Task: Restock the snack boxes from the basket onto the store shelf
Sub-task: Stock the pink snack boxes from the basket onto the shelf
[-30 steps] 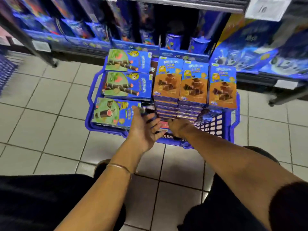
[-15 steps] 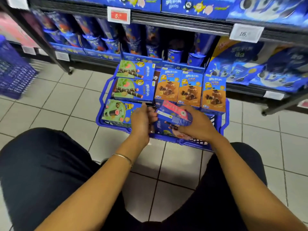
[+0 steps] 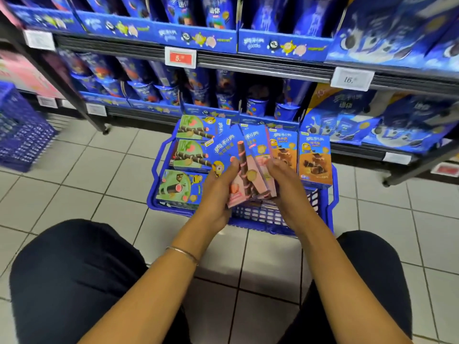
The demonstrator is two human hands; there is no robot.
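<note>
A blue plastic basket (image 3: 331, 202) stands on the tiled floor in front of the store shelf (image 3: 260, 67). Green-faced snack boxes (image 3: 191, 157) fill its left side and orange-faced boxes (image 3: 315, 162) stand at its right. Both hands hold a small fanned bunch of pink-and-blue snack boxes (image 3: 248, 165) above the basket's near edge. My left hand (image 3: 218, 192) grips the bunch from the left, thumb on the front box. My right hand (image 3: 283, 184) grips it from the right.
The shelf tiers hold blue snack tubs (image 3: 255, 108) and bags (image 3: 347, 125), with price tags (image 3: 180, 57) on the rails. A stack of blue crates (image 3: 19, 137) stands at the left. My dark-trousered knees (image 3: 74, 269) flank the tiled floor before the basket.
Both hands have lifted the pink-and-blue boxes higher out of the basket and turned them upright. The left hand, empty before, now grips the bunch. The view has tilted up toward the shelf.
</note>
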